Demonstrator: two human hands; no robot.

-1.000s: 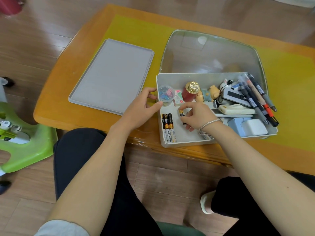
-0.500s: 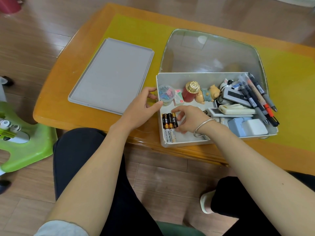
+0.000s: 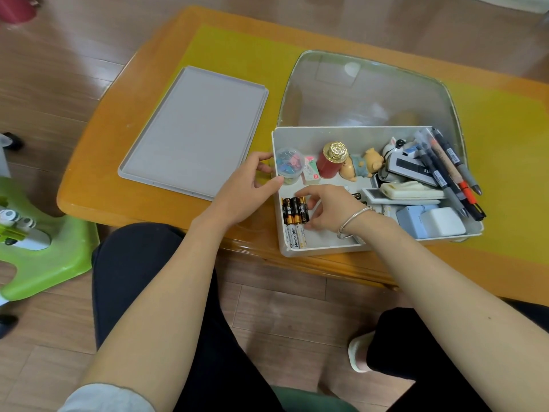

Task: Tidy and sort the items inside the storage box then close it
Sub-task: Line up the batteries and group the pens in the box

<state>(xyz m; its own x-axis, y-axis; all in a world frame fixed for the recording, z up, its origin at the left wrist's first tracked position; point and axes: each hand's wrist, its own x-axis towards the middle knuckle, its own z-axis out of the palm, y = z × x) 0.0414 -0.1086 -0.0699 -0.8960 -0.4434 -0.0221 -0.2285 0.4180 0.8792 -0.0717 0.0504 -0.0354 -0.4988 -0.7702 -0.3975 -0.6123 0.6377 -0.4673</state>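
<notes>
The white storage box (image 3: 326, 249) stands open at the table's near edge. My left hand (image 3: 246, 188) grips its left wall, thumb on the rim. Inside at the front left lie three batteries (image 3: 292, 211) side by side. My right hand (image 3: 329, 206) pinches the rightmost battery (image 3: 303, 210) between index finger and thumb. Further in are a clear tub of clips (image 3: 288, 165), a red jar with a gold cap (image 3: 329, 162), a pig figurine (image 3: 364, 166), several pens (image 3: 445, 168) and pale blue and white blocks (image 3: 439, 223). The grey lid (image 3: 193, 129) lies flat to the box's left.
A clear curved panel (image 3: 365, 90) lies on the yellow mat behind the box. The orange table edge (image 3: 148, 221) runs just in front of my knees. A green stool (image 3: 44, 254) stands on the floor at the left.
My right hand carried a battery leftward from the middle of the box and set it beside the two at the front left. My left hand stayed on the box wall.
</notes>
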